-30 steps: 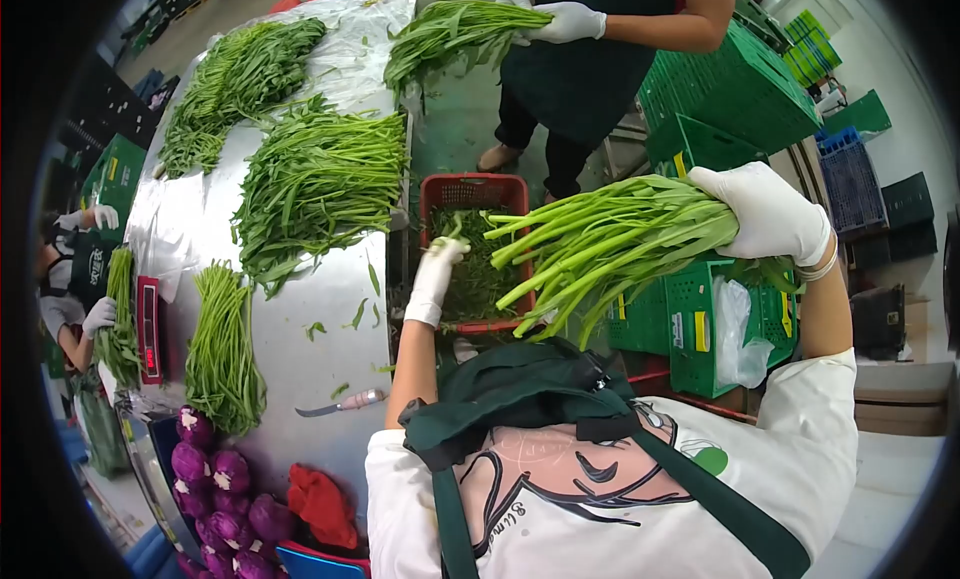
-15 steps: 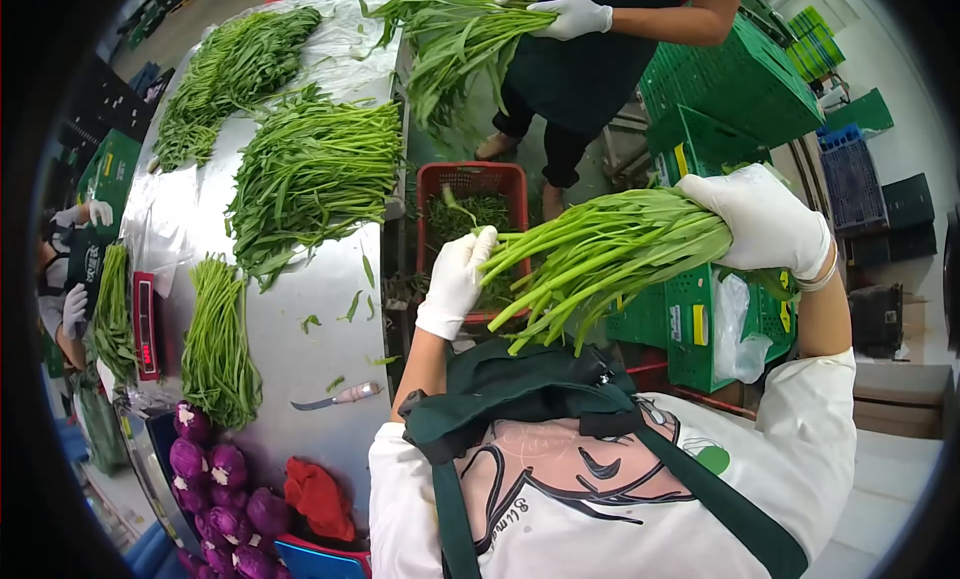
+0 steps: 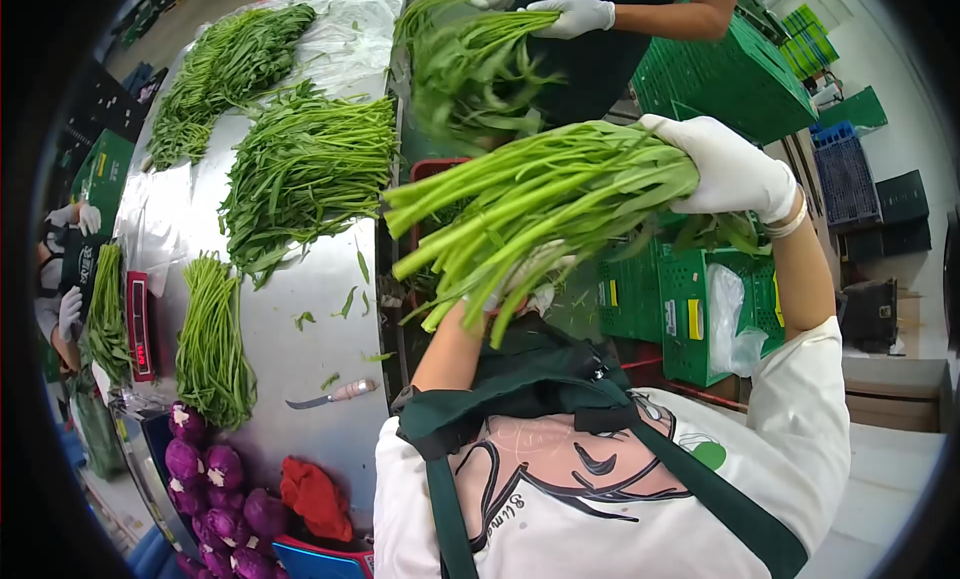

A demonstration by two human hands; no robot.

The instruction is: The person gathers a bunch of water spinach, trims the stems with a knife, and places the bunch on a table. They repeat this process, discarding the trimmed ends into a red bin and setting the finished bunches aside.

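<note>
My right hand [image 3: 730, 169], in a white glove, is clamped around the leafy end of a thick bundle of green stalks [image 3: 530, 204], held up level across my chest with the cut ends pointing left. My left hand [image 3: 528, 279], also gloved, is under the bundle near the cut ends and mostly hidden by the stalks, so its grip cannot be made out. Below the bundle, a corner of a red crate [image 3: 437, 167] shows, with green trimmings in it.
A steel table [image 3: 310, 309] on the left carries piles of greens [image 3: 300, 174], a smaller bundle [image 3: 210, 344], a knife [image 3: 330, 392], a scale [image 3: 138, 324], purple vegetables [image 3: 215, 469] and a red cloth [image 3: 318, 494]. A co-worker's gloved hand [image 3: 575, 14] holds greens opposite. Green crates [image 3: 690, 299] stand to the right.
The bundle has risen and swung left, now covering most of the red crate. My left hand went from the crate to under the stalk ends. The co-worker's greens dropped lower.
</note>
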